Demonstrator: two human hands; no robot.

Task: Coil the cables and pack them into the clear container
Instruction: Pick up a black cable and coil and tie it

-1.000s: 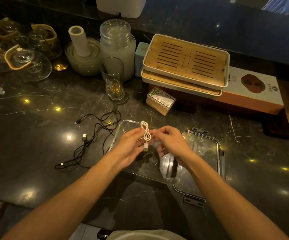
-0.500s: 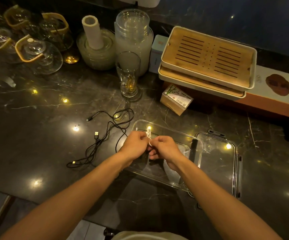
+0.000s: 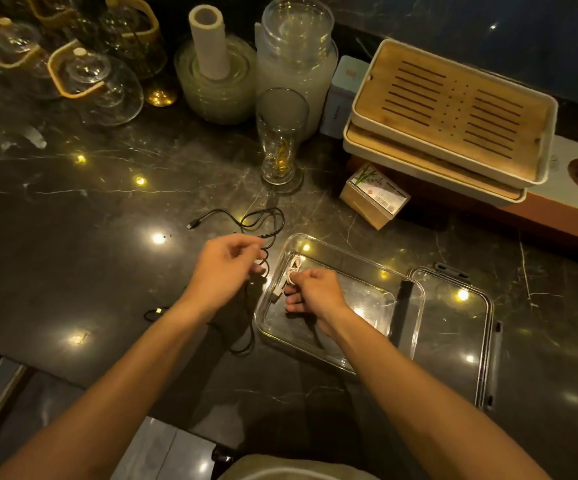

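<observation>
A clear container (image 3: 349,253) stands on the dark marble counter, with its lid (image 3: 453,337) lying just right of it. My right hand (image 3: 315,294) is shut on a coiled white cable (image 3: 292,270) and holds it low inside the container's left end, the plug hanging down. To the left of the container, my left hand (image 3: 227,268) hovers with loosely curled, parted fingers over a loose black cable (image 3: 263,220). That cable sprawls on the counter, and my left arm hides part of it.
A tall glass (image 3: 282,140) and a small box (image 3: 374,195) stand behind the container. Stacked bamboo trays (image 3: 453,105) sit at back right, a jar (image 3: 298,57), stacked plates (image 3: 218,91) and glass teapots (image 3: 97,84) at back left. The counter's near edge runs below my arms.
My left hand has let go of the white cable and moved left to the black one. My right hand has lowered the coiled white cable into the container.
</observation>
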